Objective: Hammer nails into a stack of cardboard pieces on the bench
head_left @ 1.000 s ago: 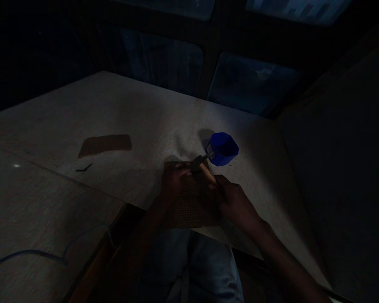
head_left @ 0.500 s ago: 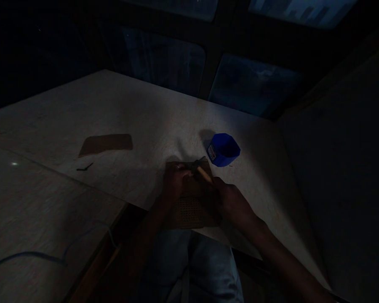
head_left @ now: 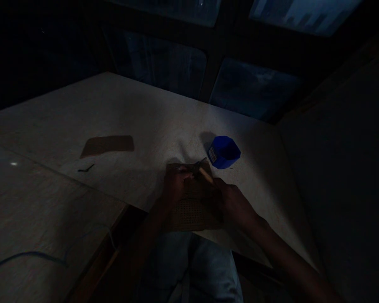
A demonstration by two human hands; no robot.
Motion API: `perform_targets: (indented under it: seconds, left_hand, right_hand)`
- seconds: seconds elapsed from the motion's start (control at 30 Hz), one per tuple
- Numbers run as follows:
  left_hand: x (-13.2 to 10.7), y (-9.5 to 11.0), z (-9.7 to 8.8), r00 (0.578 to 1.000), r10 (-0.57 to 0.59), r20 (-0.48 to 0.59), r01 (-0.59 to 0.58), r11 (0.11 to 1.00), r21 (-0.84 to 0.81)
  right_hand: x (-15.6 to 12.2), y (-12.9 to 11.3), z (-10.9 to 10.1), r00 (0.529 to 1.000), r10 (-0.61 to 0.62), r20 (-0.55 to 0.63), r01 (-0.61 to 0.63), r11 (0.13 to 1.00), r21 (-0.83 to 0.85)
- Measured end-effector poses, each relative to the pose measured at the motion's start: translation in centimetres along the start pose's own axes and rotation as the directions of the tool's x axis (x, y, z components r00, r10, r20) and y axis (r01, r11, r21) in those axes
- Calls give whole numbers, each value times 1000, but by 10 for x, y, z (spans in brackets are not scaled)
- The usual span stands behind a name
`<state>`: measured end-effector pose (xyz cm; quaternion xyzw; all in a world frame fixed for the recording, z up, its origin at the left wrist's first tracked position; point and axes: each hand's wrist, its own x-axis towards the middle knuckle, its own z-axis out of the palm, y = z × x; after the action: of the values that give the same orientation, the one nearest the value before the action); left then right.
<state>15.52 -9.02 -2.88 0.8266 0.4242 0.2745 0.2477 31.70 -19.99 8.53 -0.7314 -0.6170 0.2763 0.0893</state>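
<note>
Head view, very dark, only the middle of the table (head_left: pixel 129 109) is lit. My left hand (head_left: pixel 176 185) lies on the far half of a brown perforated board (head_left: pixel 189 215). Its fingers are curled down and press the board flat at the near table edge, and they may also pinch something small, too dark to tell. My right hand (head_left: pixel 233 203) is closed around a wooden-handled tool (head_left: pixel 206 175). The tool's dark metal tip points at the board's far edge, just beside the left fingertips. I cannot tell whether the tip touches the board.

Progress, as I judge it: work is under way at the far edge. The near rows of holes look bare, so most of the board seems undone. Any finished spots are hidden under the hands.

Around:
- A blue container (head_left: pixel 224 151) stands just beyond the tool tip, near but apart from it. It is the one thing close enough to get knocked.
- A second brown strip (head_left: pixel 108 145) lies well to the left, with a short black wire bit (head_left: pixel 86 169) near it.
- A thin blue cable (head_left: pixel 25 256) trails over the lower left slab.
- My lap in light trousers (head_left: pixel 205 269) is below the table edge.
- Dark window panes (head_left: pixel 255 86) are behind.
</note>
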Motion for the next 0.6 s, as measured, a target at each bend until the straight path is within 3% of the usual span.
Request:
perform_targets:
  seconds: [0.17, 0.33, 0.5, 0.6]
  left_hand:
    - [0, 0, 0, 1000, 2, -13, -2, 1000, -4]
    - [1, 1, -1, 1000, -6, -12, 6, 1000, -1]
    - [1, 2, -2, 999, -8, -34, 7, 1000, -26]
    - [1, 2, -3, 1000, -9, -15, 8, 1000, -27]
  right_hand:
    - [-3, -1, -2, 997, -9, -76, 15, 996, 90]
    - [-1, 1, 1, 1000, -11, -13, 12, 998, 55]
    - [-2, 1, 1, 994, -60, -95, 72, 988, 134]
    - [-2, -2, 4, 999, -18, -47, 21, 997, 74]
